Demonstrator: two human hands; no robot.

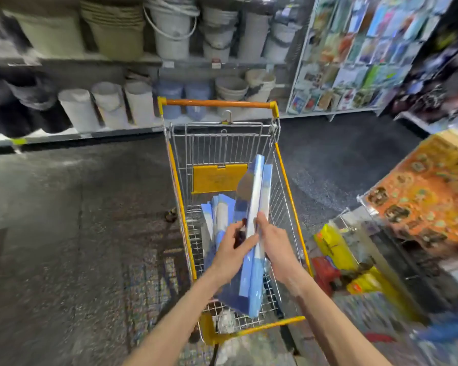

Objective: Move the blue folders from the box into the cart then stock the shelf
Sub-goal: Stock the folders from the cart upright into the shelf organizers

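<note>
A stack of blue folders [257, 196] stands on edge above the wire cart [288, 186], held between both hands. My left hand [232, 250] grips the stack's left face, thumb across the front. My right hand [274, 240] grips its right side. More blue folders [220, 215] lie in the cart basket below, leaning toward the left wall. The cart has a yellow frame and an orange handle [217, 103] at its far end. The box is not in view.
Shelves of buckets [169, 27] and bins run along the far side of the aisle. A rack of colourful cards [354, 48] stands at the right. An orange patterned item [428, 196] and yellow packages [333, 247] sit close on the right. Dark floor lies to the left.
</note>
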